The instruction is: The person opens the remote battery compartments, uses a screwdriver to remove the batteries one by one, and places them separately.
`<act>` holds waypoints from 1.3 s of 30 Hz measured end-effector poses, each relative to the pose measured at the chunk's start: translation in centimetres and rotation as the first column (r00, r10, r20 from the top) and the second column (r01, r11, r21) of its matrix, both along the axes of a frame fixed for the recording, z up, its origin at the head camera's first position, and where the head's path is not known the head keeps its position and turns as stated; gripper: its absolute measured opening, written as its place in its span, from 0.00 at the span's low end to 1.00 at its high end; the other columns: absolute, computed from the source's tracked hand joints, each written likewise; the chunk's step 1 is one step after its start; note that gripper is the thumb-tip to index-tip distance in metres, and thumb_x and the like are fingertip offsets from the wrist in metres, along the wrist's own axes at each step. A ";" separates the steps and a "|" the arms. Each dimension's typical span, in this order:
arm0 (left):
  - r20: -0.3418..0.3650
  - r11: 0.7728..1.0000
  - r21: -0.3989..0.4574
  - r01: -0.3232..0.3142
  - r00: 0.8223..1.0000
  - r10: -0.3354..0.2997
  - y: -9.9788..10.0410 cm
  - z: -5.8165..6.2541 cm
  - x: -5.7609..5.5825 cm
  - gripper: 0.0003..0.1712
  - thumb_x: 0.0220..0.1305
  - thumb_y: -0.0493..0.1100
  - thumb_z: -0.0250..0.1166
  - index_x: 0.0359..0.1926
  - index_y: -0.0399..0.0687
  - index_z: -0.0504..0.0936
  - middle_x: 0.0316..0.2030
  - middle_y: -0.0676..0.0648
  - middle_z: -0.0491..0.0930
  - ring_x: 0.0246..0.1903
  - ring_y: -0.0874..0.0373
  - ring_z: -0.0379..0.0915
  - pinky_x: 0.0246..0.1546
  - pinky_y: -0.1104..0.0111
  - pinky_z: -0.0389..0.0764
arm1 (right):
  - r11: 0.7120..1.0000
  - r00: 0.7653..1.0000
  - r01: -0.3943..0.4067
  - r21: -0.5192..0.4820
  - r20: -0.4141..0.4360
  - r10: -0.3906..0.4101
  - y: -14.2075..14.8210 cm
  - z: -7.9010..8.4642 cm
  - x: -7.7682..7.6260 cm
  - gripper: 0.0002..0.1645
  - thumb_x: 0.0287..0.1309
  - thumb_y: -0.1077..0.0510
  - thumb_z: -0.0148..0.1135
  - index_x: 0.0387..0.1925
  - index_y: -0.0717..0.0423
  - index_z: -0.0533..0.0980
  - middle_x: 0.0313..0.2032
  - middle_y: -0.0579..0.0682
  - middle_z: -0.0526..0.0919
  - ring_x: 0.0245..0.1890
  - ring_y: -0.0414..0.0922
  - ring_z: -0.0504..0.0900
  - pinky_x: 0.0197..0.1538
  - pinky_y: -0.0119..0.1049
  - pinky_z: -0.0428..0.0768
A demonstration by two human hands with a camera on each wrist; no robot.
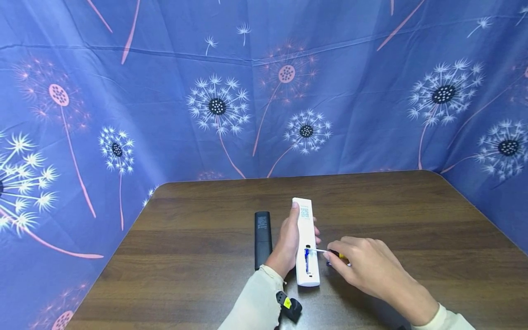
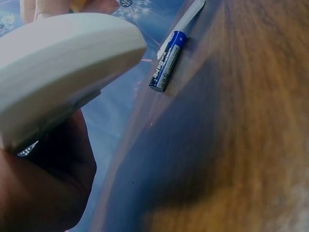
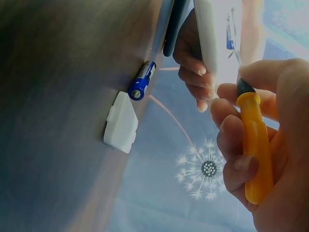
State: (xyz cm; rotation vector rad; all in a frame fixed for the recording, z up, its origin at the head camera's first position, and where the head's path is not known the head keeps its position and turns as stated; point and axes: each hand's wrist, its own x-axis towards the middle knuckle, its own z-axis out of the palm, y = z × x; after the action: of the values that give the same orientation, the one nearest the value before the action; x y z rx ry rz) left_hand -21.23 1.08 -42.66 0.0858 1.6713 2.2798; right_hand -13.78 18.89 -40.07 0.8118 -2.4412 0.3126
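A white remote control (image 1: 305, 229) lies back side up in my left hand (image 1: 286, 243), the thumb along its left edge and fingers curled round the far side. Its battery compartment is uncovered, and a blue battery (image 1: 307, 262) sits inside. My right hand (image 1: 369, 263) grips a screwdriver with a yellow handle (image 3: 256, 150) and black collar. In the head view its thin shaft (image 1: 317, 250) reaches across to the upper end of that battery. Beneath the hands, a loose blue battery (image 3: 143, 80) and a white battery cover (image 3: 121, 123) lie on the table.
Left of the white remote, a black remote control (image 1: 262, 236) lies on the brown wooden table (image 1: 185, 247). A blue cloth with dandelion prints (image 1: 165, 101) hangs behind the table and at its sides. A black wrist camera (image 1: 292, 309) is strapped by the left sleeve.
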 end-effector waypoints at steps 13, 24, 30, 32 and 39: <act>0.002 1.000 -0.015 0.022 1.000 -0.022 0.1 -0.2 0.2 0.49 0.68 0.77 0.42 0.56 0.35 0.77 0.30 0.44 0.80 0.24 0.56 0.79 0.29 0.67 0.78 | 0.997 0.997 -0.065 0.035 -0.033 0.066 0.1 -0.2 -0.2 0.02 0.53 0.53 0.70 0.30 0.43 0.84 0.19 0.29 0.64 0.16 0.25 0.56 0.16 0.27 0.61; 0.008 1.000 0.001 0.015 1.000 -0.015 0.1 -0.3 0.1 0.50 0.68 0.77 0.42 0.54 0.34 0.77 0.27 0.44 0.79 0.21 0.57 0.78 0.26 0.68 0.79 | 0.994 0.994 -0.089 0.056 -0.063 0.093 0.2 -0.1 -0.5 0.03 0.52 0.52 0.69 0.27 0.42 0.81 0.18 0.29 0.62 0.15 0.25 0.54 0.15 0.28 0.59; 0.015 1.000 0.017 0.010 1.000 -0.010 0.0 -0.4 0.0 0.49 0.69 0.76 0.43 0.54 0.33 0.77 0.27 0.44 0.79 0.21 0.57 0.77 0.25 0.68 0.79 | 0.996 0.997 -0.071 0.061 -0.017 0.072 0.4 -0.2 -0.4 0.02 0.53 0.52 0.69 0.29 0.44 0.83 0.18 0.30 0.66 0.16 0.25 0.56 0.16 0.27 0.60; 0.018 1.000 0.022 0.012 1.000 -0.012 0.0 -0.4 0.0 0.49 0.69 0.76 0.43 0.54 0.33 0.77 0.27 0.44 0.79 0.21 0.57 0.77 0.25 0.68 0.79 | 0.996 0.998 -0.066 0.061 -0.007 0.067 0.5 -0.2 -0.4 0.03 0.54 0.52 0.70 0.29 0.44 0.84 0.18 0.31 0.67 0.16 0.25 0.56 0.16 0.27 0.61; 0.019 1.000 0.012 0.009 1.000 -0.009 0.0 -0.4 -0.1 0.50 0.69 0.76 0.42 0.56 0.32 0.76 0.27 0.44 0.79 0.21 0.56 0.78 0.26 0.68 0.79 | 0.997 0.997 -0.065 0.051 -0.026 0.067 0.6 -0.2 -0.4 0.03 0.52 0.52 0.70 0.30 0.43 0.84 0.20 0.29 0.67 0.16 0.25 0.58 0.16 0.29 0.63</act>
State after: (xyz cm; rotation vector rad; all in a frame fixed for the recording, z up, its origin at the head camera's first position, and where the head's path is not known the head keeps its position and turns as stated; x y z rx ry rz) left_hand -21.37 1.04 -43.02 0.0737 1.6447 2.2770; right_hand -14.23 19.46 -40.28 0.9140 -2.4083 0.2638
